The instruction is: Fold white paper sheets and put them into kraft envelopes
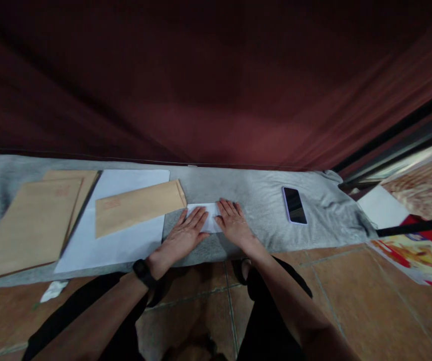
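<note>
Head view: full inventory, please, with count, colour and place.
Cloth: one, grey, middle
Paper: one, white, centre
Sheet: at least one, white, left of paper
Envelopes: at least three, brown, on sheet and far left
Phone: one, black and purple, right of paper
Curtain: one, dark red, beyond cloth
Floor: one, brown tiled, below
Scrap: one, white, lower left
Packaging: count unclear, red and yellow, right
Bars: several, black, right
Watch: one, black, left wrist
Legs: two, black-clad, bottom
Left hand: one, bare, on paper
Right hand: one, bare, on paper
</note>
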{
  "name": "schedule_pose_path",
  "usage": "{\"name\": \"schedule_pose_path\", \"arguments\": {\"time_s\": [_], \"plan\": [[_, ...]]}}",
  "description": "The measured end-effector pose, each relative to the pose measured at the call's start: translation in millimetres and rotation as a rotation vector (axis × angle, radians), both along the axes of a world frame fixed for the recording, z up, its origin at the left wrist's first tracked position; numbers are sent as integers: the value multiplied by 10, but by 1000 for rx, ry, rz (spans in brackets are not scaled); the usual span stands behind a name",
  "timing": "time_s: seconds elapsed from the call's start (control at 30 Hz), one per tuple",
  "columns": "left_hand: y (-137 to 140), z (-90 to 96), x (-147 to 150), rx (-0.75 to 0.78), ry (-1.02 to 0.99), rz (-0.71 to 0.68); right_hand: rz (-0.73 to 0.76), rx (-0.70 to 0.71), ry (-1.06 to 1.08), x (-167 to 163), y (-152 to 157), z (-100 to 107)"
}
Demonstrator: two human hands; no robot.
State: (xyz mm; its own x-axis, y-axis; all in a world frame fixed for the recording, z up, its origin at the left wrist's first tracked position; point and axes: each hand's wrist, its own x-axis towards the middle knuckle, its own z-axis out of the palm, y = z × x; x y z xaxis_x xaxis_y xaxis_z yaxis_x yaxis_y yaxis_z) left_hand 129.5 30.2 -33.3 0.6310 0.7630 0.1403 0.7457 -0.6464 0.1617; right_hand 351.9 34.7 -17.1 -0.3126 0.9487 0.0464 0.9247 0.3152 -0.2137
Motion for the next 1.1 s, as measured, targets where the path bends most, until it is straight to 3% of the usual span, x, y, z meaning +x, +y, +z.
{"name": "schedule_pose_path", "arguments": {"time_s": [0.13, 0.3, 0.47, 0.7, 1.1], "plan": [[-44, 52, 33, -20, 2, 17, -29, 18, 25, -74, -16, 22], [-100, 128, 115, -35, -41, 59, 67, 38, 84, -223, -71, -39], [-108, 80, 233, -8, -93, 158, 103, 50, 65, -274, -134, -133], [-112, -103, 290, 45, -154, 250, 81, 90, 31, -180, -143, -155], [-148, -107, 203, 51, -142, 327, -37, 36, 9, 87, -106, -179]]}}
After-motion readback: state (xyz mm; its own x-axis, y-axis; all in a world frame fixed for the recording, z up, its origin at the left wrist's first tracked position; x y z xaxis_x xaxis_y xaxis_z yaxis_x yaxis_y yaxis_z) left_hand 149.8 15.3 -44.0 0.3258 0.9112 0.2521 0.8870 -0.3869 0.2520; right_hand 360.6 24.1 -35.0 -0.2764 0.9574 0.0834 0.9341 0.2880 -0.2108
